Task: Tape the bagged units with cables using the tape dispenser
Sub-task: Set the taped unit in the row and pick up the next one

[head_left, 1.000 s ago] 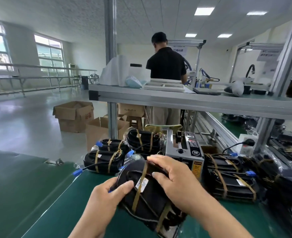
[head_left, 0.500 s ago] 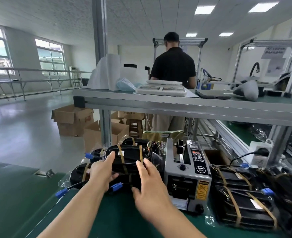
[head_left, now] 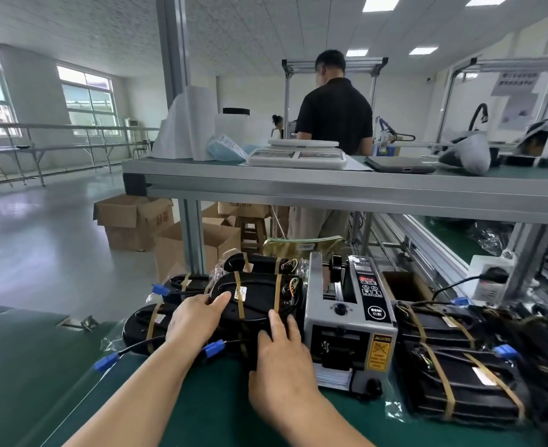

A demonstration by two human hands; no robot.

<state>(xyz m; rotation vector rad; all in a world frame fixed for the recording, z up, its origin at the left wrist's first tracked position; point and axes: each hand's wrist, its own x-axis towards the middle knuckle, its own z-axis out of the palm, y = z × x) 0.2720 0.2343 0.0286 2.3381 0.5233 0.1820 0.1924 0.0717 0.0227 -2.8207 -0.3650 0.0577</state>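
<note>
Bagged unit [head_left: 257, 296] has gone forward onto the pile [head_left: 146, 327]. Right hand [head_left: 282, 359] presses its near edge, fingers straight; left hand [head_left: 198, 321] covers its left end, grip unclear. Long axis runs crosswise under both hands; tape dispenser [head_left: 350, 321] sits just right of the right hand.

Bright even light from ceiling panels [head_left: 380, 2] and left windows [head_left: 87, 101], floor glare, wide-angle edge bending, soft blur at corners
</note>
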